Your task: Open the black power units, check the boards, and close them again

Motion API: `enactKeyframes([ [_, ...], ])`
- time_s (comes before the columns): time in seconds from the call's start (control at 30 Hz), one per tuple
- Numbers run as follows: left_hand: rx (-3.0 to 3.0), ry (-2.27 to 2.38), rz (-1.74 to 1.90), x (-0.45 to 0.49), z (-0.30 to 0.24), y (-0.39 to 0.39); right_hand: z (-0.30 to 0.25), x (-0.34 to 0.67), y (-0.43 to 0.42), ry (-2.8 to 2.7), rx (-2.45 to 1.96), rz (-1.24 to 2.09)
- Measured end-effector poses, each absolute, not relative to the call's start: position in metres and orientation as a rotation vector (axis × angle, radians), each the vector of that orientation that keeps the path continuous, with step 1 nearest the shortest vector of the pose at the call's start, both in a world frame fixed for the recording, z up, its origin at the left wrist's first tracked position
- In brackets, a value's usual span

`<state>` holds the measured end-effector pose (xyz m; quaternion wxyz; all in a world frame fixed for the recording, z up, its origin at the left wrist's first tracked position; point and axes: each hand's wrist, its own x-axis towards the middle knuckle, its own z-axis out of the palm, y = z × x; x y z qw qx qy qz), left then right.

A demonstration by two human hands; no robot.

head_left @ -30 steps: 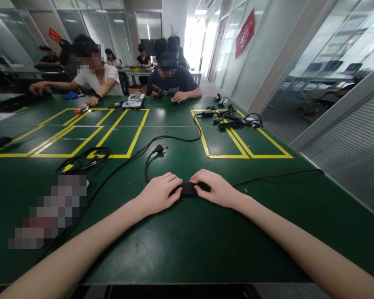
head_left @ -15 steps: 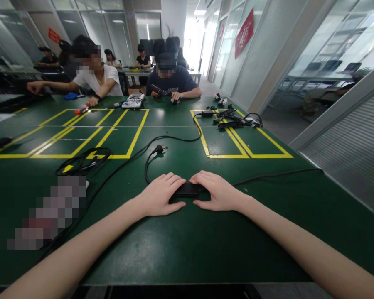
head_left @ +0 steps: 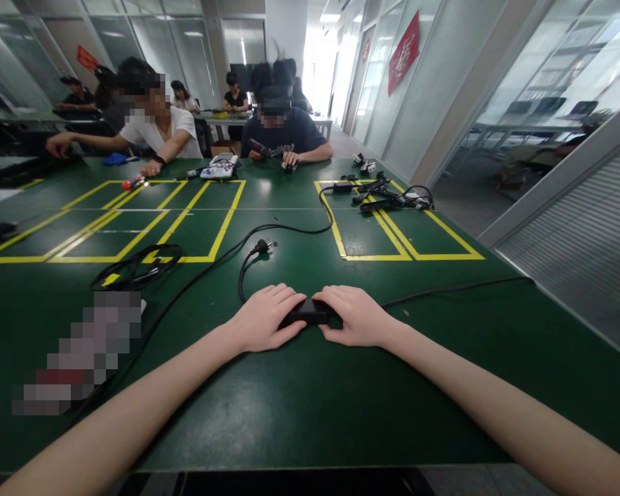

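A black power adapter (head_left: 311, 313) lies on the green table between my hands. My left hand (head_left: 269, 317) grips its left end, thumb on the near side and fingers over the far side. The right end is held the same way by my right hand (head_left: 354, 315). Palms and fingers hide both ends of the adapter. From behind my left hand a short black cable curves up to a power plug (head_left: 262, 246) lying on the table. A thin black cord (head_left: 455, 289) runs from my right hand toward the table's right edge.
A coiled black cable (head_left: 137, 267) lies at left, above a blurred-out object (head_left: 90, 351). One long cable (head_left: 269, 227) crosses to a second adapter (head_left: 342, 187) near piled black cables (head_left: 393, 196). Yellow tape (head_left: 227, 220) marks the green table (head_left: 289, 413). Two people sit across, hands on the tabletop.
My thumbs have closed in from the table onto the near side of the adapter. Both hands now grip it, and it stays in nearly the same place.
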<state>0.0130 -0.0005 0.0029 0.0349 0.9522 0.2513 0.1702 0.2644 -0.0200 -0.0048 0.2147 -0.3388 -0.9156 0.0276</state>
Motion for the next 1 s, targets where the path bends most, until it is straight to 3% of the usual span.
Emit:
enactKeyframes([
  [0.27,2.978,0.810,0.530,0.0114,-0.0023,0.0036,-0.0023,0.2681,-0.0196,-2.643,-0.858,-0.126],
  [1.0,2.998,0.742,0.479,0.0146,0.0031,-0.0024,-0.0008,0.2646,-0.0225,-2.630,-0.750,-0.147],
])
